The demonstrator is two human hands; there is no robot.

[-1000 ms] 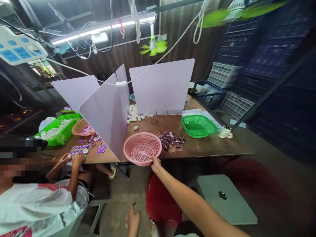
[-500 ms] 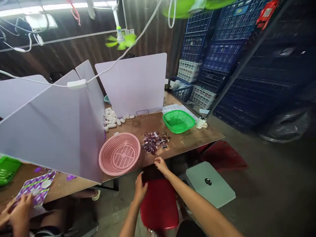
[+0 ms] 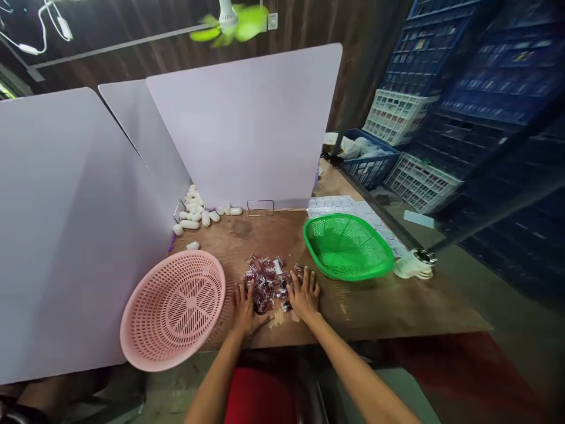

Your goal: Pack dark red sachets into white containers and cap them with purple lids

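A heap of small shiny purple-brown wrapped packets [image 3: 267, 280] lies on the brown tabletop [image 3: 282, 232]. My left hand [image 3: 247, 312] rests along the heap's left side, fingers spread and pointing forward. On the opposite side my right hand [image 3: 304, 295] lies flat with its fingers apart, touching the packets at the right edge. Neither hand grips anything; the heap sits between them. Left of my left hand is a pink perforated basket [image 3: 189, 303], overhanging the table's front edge, with nothing visible inside. To the right and behind my right hand stands a green mesh basket [image 3: 348, 247].
White panels [image 3: 247, 129] close off the back and left. Several white rolls [image 3: 205, 218] lie in the back left corner. A roll of white material [image 3: 415, 264] sits by a metal post at right. Stacked crates [image 3: 399, 115] stand beyond; a red stool [image 3: 258, 397] is below me.
My hands have moved forward from above the stool onto the table, on both sides of the packets. The heap looks more gathered. The view has come closer to the table.
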